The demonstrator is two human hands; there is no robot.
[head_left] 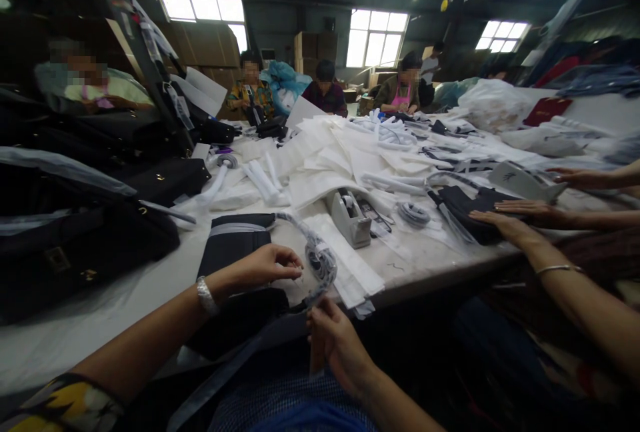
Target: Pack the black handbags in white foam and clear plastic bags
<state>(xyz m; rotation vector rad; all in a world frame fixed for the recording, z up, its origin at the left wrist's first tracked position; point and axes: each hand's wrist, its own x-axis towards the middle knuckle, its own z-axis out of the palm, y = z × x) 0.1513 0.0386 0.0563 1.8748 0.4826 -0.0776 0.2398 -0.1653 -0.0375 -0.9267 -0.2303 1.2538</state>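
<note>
My left hand [273,264] is above the near part of a black bag [240,235], thumb and fingertips drawn together in a pinch. Whatever they hold, if anything, is too small to make out. Lower and to the right, my right hand [343,345] is closed on a flat brown piece [317,354] that hangs down from its fingers. Just above that hand's fingertips ends a coiled strap [320,257] in clear wrapping, joined to the bag's far right corner. A black flap [240,322] lies in front at the table edge, partly under my left forearm.
A tape dispenser [350,219] and white strips [345,265] lie beyond the coil. White foam sheets [330,152] are heaped mid-table. Black bags [85,252] crowd the left. A co-worker's hands [510,219] press on another black bag [463,209] at right. Several people sit opposite.
</note>
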